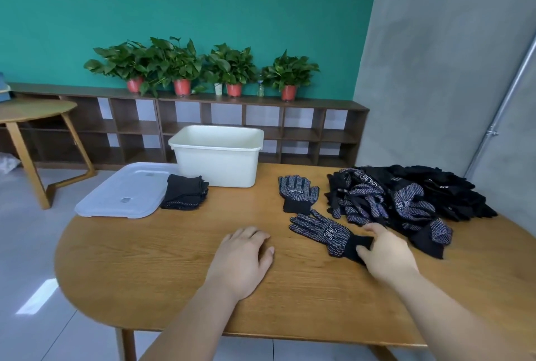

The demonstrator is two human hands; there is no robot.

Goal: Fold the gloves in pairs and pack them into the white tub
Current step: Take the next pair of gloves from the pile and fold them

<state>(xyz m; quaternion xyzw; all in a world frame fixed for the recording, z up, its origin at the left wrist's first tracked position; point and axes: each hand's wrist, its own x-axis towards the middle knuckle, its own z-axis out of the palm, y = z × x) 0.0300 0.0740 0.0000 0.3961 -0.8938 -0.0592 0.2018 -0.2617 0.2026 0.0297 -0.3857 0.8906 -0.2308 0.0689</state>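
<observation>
Across the lower half of the frame, the round wooden worktop point(174, 273) is carrying everything we are working with. At middle right the pile of gloves point(406, 198) is sprawling in a loose tangle, and we are judging most of the job to lie there. At upper centre the white tub point(217, 163) is standing near the far edge, showing us no gloves inside from this angle. Left of it a clear lid point(121, 195) is lying flat, with a folded bundle point(185, 192) resting partly on its corner, just beside the tub.

Between tub and pile a single glove point(297, 192) is lying flat, dotted side up. Just below it the second glove point(324, 233) is lying slantwise. Our right hand point(385, 250) is pinching its knit cuff between thumb and fingers point(374, 228). Our left hand point(243, 256) is resting flat on bare wood at lower centre, relaxed and holding nothing.

We are expecting these gloves to handle light and limp. The dotted faces are probably going to cling rather than slide. So we are favouring the cuff as the hold, lifting instead of dragging.
</observation>
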